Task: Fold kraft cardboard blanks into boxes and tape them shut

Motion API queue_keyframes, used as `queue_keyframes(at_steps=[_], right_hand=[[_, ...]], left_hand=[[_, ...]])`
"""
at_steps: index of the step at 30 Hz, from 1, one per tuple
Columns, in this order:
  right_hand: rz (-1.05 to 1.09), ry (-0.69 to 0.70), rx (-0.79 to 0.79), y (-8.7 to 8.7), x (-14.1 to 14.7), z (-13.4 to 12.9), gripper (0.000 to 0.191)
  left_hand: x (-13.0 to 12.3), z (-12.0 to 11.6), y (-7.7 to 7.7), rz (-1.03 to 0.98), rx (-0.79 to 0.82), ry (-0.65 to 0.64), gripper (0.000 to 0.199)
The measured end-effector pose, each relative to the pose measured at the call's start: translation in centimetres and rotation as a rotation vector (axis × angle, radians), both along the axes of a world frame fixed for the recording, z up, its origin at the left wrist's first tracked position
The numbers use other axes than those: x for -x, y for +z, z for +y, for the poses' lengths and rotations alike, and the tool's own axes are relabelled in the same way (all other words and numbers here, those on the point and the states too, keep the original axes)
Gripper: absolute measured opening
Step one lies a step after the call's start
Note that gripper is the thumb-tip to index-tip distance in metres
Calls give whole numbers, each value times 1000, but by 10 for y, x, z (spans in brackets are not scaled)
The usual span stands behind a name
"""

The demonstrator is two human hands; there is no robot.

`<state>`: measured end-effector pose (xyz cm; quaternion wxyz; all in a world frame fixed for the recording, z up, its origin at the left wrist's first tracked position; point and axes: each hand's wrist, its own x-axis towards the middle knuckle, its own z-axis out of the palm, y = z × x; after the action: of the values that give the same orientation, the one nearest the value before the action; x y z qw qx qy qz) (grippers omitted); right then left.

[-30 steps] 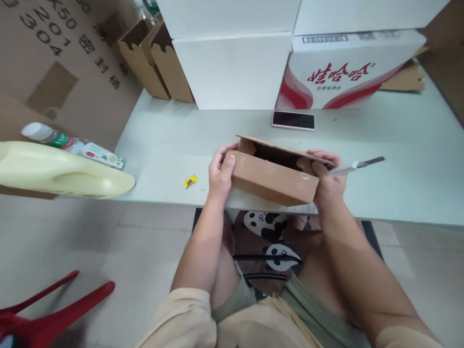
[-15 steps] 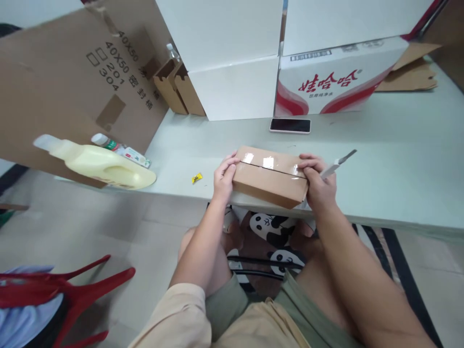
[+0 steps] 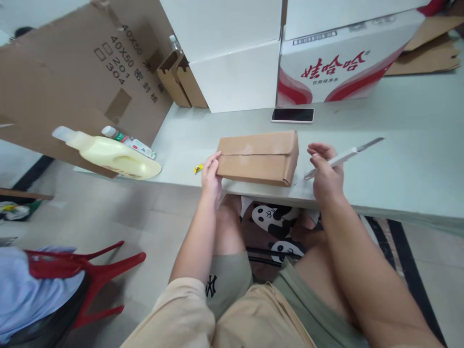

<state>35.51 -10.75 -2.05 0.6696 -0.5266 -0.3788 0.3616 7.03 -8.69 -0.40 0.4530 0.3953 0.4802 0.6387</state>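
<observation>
A brown cardboard box (image 3: 259,159) lies near the table's front edge, its lid seam facing up and its flaps closed. My left hand (image 3: 211,176) grips the box's left end, thumb and fingers at the corner. Off the box's right end, my right hand (image 3: 328,176) is apart from it and holds a utility knife (image 3: 344,156) with a pale handle. The bare blade points up and to the right, away from the box. Just left of my left hand lies a small yellow wrapped packet (image 3: 198,168).
Behind the box, a phone (image 3: 292,115) lies before a white and red carton (image 3: 326,72). On the left are a large pale-yellow jug (image 3: 108,153), a small bottle (image 3: 115,134) and a big brown carton (image 3: 72,72). A red chair (image 3: 105,270) stands on the floor.
My right hand has let go of the box and moved off to the right with the knife. The box has turned, its shiny taped face replaced by a duller seamed one.
</observation>
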Motion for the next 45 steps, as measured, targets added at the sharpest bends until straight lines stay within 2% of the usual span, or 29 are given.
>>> queue_keyframes(at_steps=[2, 4, 5, 7, 10, 14, 18, 20, 22, 23, 25, 27, 28, 30, 32, 34, 36, 38, 40, 42, 45], right_hand=[[-29, 103, 112, -5, -3, -2, 26], [-24, 283, 145, -9, -2, -5, 41], [-12, 355, 118, -10, 0, -6, 50], [15, 405, -8, -12, 4, -9, 66], [21, 397, -204, -10, 8, -11, 71], [-6, 411, -317, -4, 9, -17, 55], [40, 285, -444, 2, 7, -21, 43], [-22, 203, -470, 4, 5, -21, 41], [-116, 136, -466, 7, 2, -20, 36], [-154, 116, -463, 8, 1, -20, 34], [-207, 116, -466, 10, -1, -19, 30], [-266, 170, -487, 13, -2, -19, 29], [-305, 219, -496, 14, -1, -19, 30], [-372, 333, -500, 16, 1, -19, 31], [-361, 413, -477, 16, 3, -19, 31], [-241, 383, -432, 14, 5, -18, 27], [-68, 231, -351, 10, 4, -16, 21], [69, 35, -235, 6, -1, -11, 14], [135, -79, -104, 2, -9, -6, 14], [159, -90, -30, 0, -17, -2, 21], [124, -68, -72, -3, -24, 1, 22]], left_hand=[[3, 0, 2, -92, 37, 26, 23], [2, 2, 5, -114, 59, 20, 21], [0, 3, 6, -112, 72, 13, 21], [-8, 3, 6, -117, 131, -15, 25], [-26, -4, 3, -126, 301, -142, 34], [-55, -22, -7, -61, 520, -335, 48], [-77, -37, -18, 47, 636, -434, 56], [-81, -42, -23, 164, 652, -503, 54], [-79, -44, -25, 334, 622, -552, 48], [-77, -45, -24, 424, 579, -524, 41], [-71, -44, -16, 575, 394, -341, 27], [-66, -38, 0, 688, 77, -96, 30], [-66, -32, 12, 762, -100, -69, 31], [-70, -13, 37, 928, -390, -133, 32], [-80, 12, 59, 1048, -535, -233, 31], [-94, 38, 72, 1107, -526, -370, 31], [-107, 56, 75, 1081, -450, -506, 28], [-113, 64, 73, 1031, -345, -583, 27], [-113, 64, 70, 993, -265, -603, 33], [-105, 61, 69, 991, -237, -618, 40], [-88, 57, 71, 1042, -273, -689, 41]])
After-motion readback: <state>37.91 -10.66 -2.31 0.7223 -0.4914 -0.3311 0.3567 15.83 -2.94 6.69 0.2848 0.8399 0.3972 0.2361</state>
